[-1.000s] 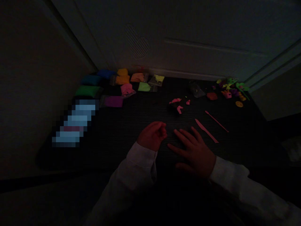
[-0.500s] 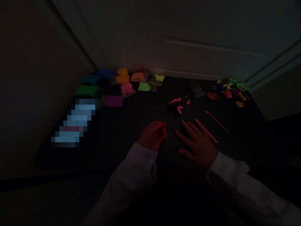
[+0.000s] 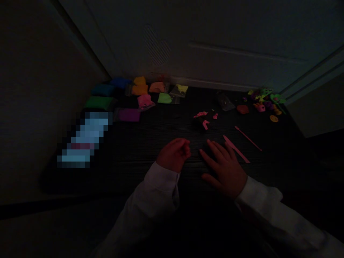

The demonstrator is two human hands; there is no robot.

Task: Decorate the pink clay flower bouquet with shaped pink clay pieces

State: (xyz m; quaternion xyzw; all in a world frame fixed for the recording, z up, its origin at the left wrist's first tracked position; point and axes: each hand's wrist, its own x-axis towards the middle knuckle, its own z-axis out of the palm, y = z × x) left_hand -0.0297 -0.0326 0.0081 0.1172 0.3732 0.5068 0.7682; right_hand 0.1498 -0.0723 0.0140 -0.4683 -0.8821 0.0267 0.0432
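The scene is very dark. My left hand [image 3: 174, 154] rests curled on the dark table [image 3: 139, 157], fingertips pinched together; whether anything is in them I cannot see. My right hand [image 3: 224, 167] lies flat, palm down, fingers stretched out beside it, fingertips close to a pink plastic knife tool [image 3: 235, 149]. A thin pink stick tool [image 3: 247, 138] lies just beyond. Small pink clay pieces [image 3: 202, 119] sit further ahead of both hands.
Several bags of coloured clay [image 3: 129, 96] lie at the table's back left. A cluster of small clay shapes [image 3: 264, 102] sits at the back right, with a clear bag [image 3: 225, 102] near it. A pale door or wall panel [image 3: 215, 53] stands behind.
My right hand slid forward and slightly right, toward the pink knife tool. My left hand stayed where it was.
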